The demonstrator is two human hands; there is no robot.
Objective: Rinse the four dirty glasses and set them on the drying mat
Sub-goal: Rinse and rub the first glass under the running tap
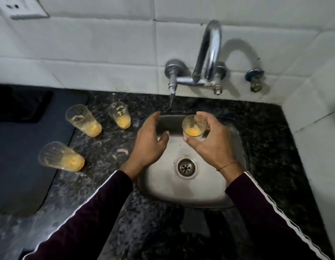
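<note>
Holding the first glass (193, 127) over the sink (236, 139), right of centre in the frame, the right hand (210, 141) wraps it with curled fingers behind and the thumb across its lower front. Orange residue still sits in its base, and no water can be made out falling from the tap (210, 53) at upper centre, so rinsing appears not yet begun. Three more glasses stand on the dark speckled worktop (271, 147) to the left of the sink, each likewise soiled orange: one (119, 117) just beside the sink's upper left corner, one (84, 121) further left, and one (60, 156) at lower left, at the edge of the mat (22, 166). The mat, a dark sheet along the left of the frame, carries no rinsed glass. By this showing all four glasses remain to be rinsed and set down; the task is at its first step.

The left hand (151, 141) hovers over the sink's left rim at centre frame, fingers spread and loosely bent, gripping nothing, its fingertips directed toward the tap's left handle (172, 79). Both forearms, in dark sleeves with white stripes, enter from the lower edge and converge on the sink.
</note>
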